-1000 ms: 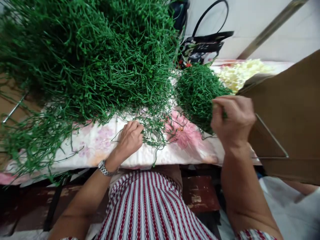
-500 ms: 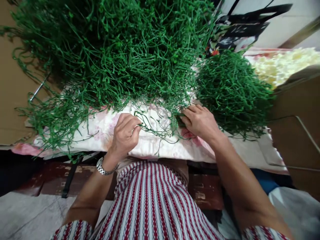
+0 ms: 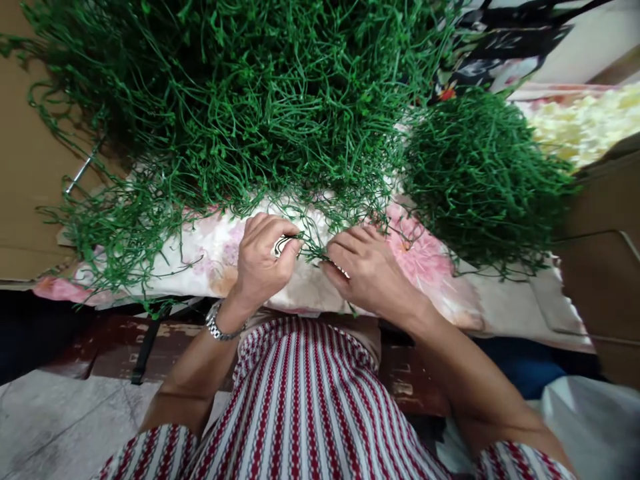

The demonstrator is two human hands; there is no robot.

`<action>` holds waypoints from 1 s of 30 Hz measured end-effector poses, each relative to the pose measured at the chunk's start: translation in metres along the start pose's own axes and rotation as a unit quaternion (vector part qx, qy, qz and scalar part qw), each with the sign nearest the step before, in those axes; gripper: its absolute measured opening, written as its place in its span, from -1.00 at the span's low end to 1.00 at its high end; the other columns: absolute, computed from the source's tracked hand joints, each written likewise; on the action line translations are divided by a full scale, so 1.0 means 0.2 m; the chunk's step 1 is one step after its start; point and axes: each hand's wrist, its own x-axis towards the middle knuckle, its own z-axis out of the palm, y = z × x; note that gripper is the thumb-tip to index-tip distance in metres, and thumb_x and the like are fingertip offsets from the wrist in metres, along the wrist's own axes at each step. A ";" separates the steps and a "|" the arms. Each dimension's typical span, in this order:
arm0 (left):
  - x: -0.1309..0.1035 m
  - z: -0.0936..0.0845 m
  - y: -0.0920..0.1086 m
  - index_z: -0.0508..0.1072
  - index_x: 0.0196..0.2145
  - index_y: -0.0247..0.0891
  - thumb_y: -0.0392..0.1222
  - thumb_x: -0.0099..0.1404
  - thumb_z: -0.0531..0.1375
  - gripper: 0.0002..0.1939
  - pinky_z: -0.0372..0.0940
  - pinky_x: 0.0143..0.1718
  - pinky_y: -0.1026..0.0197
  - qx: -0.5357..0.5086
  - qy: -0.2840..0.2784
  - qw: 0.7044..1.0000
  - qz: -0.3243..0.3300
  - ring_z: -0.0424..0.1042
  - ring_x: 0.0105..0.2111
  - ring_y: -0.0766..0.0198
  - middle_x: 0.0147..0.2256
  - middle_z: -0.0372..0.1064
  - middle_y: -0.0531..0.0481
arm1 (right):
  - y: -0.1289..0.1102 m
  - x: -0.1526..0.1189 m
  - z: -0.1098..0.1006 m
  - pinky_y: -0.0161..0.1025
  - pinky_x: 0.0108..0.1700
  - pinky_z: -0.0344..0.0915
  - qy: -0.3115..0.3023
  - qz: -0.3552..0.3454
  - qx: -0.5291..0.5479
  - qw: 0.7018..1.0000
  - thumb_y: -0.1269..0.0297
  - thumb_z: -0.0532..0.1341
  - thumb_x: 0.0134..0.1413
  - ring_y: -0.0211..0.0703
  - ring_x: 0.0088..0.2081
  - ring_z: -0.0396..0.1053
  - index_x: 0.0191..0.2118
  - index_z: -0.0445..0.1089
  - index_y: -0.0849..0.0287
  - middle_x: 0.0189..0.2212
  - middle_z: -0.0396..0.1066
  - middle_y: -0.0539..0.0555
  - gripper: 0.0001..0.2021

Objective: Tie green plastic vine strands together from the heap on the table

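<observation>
My left hand, with a metal watch at the wrist, pinches thin green stems between thumb and fingertips. Close beside it on the right, my right hand has its fingers closed on the other side of the same stems. Both hands are over a floral cloth. Beyond them rises a large heap of green plastic-looking stems, with looser strands spreading to the left. A smaller rounded pile sits to the right.
Cardboard stands at the left and right. A metal rod lies at the left. Pale yellow pieces and a black floral bag are at the back right. A white plastic bag is low on the right.
My right hand has moved left and nearer to me, from the edge of the heap to beside my left hand, closing on the stems. The view has shifted slightly.
</observation>
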 end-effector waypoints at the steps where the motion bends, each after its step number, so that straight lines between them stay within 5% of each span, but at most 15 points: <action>1: 0.00 0.00 0.01 0.35 -0.30 -0.22 -0.27 0.21 0.11 -0.92 0.27 -0.13 0.12 0.003 0.008 1.000 -0.001 0.34 -0.22 0.25 -0.27 0.36 -0.01 | 0.01 0.00 0.03 -0.12 -0.20 0.20 0.006 0.011 0.027 1.000 0.33 0.08 0.12 -0.10 -0.31 0.27 -0.40 0.38 0.24 -0.41 0.39 0.13 -0.83; 4: -0.02 -0.01 0.02 0.36 -0.16 -0.21 -0.28 0.21 0.12 -0.79 0.24 -0.03 0.09 -0.001 0.094 0.995 -0.025 0.27 -0.05 0.19 -0.11 0.28 -0.07 | 0.04 -0.02 0.07 -0.22 -0.25 0.23 0.042 0.042 0.174 0.983 0.33 0.09 0.14 -0.19 -0.33 0.30 -0.32 0.38 0.27 -0.42 0.37 0.11 -0.84; 8: -0.10 0.00 0.02 0.40 -0.33 -0.24 -0.32 0.20 0.13 -0.92 0.27 -0.22 0.19 -0.080 0.168 0.981 -0.054 0.32 -0.27 0.28 -0.36 0.29 0.01 | 0.05 -0.05 0.08 -0.28 -0.30 0.25 0.083 0.079 0.330 0.937 0.33 0.12 0.14 -0.25 -0.36 0.32 -0.34 0.38 0.24 -0.44 0.36 0.06 -0.87; 11: -0.15 0.02 0.02 0.43 -0.37 -0.27 -0.34 0.19 0.14 -0.92 0.24 -0.31 0.26 -0.140 0.133 0.977 -0.088 0.32 -0.35 0.32 -0.41 0.29 0.02 | 0.02 -0.05 0.10 -0.28 -0.32 0.26 0.124 0.101 0.367 0.916 0.33 0.15 0.12 -0.25 -0.37 0.32 -0.36 0.38 0.22 -0.45 0.35 0.05 -0.90; 16: -0.16 0.05 -0.01 0.41 -0.32 -0.26 -0.30 0.16 0.17 -0.91 0.20 -0.33 0.32 -0.238 0.254 0.921 -0.173 0.27 -0.36 0.36 -0.37 0.24 0.04 | 0.00 -0.07 0.16 -0.28 -0.35 0.27 0.172 0.143 0.391 0.893 0.31 0.17 0.10 -0.25 -0.39 0.32 -0.34 0.40 0.21 -0.43 0.36 0.05 -0.89; 22: -0.13 0.08 0.05 0.45 -0.42 -0.28 -0.27 0.17 0.17 -0.94 0.20 -0.21 0.27 -0.293 0.001 0.935 -0.198 0.31 -0.25 0.27 -0.36 0.32 -0.02 | -0.04 -0.06 0.19 -0.28 -0.34 0.25 0.167 0.099 0.373 0.907 0.34 0.15 0.11 -0.25 -0.39 0.31 -0.33 0.39 0.21 -0.47 0.34 0.03 -0.91; 26: -0.12 0.12 0.08 0.44 -0.48 -0.28 -0.26 0.11 0.23 -0.95 0.21 -0.32 0.31 -0.424 0.000 0.857 -0.293 0.30 -0.41 0.35 -0.47 0.32 0.06 | -0.07 -0.05 0.20 -0.25 -0.35 0.21 0.158 0.065 0.278 0.945 0.33 0.14 0.12 -0.25 -0.45 0.24 -0.37 0.39 0.24 -0.54 0.29 0.03 -0.87; 30: -0.11 0.12 0.06 0.44 -0.49 -0.27 -0.31 0.01 0.28 -0.93 0.22 -0.36 0.36 -0.525 0.078 0.767 -0.360 0.30 -0.48 0.42 -0.52 0.34 0.11 | -0.06 -0.08 0.23 -0.16 -0.19 0.25 0.134 0.033 0.213 0.967 0.24 0.10 0.16 -0.14 -0.25 0.30 -0.17 0.39 0.26 -0.31 0.40 0.15 -0.77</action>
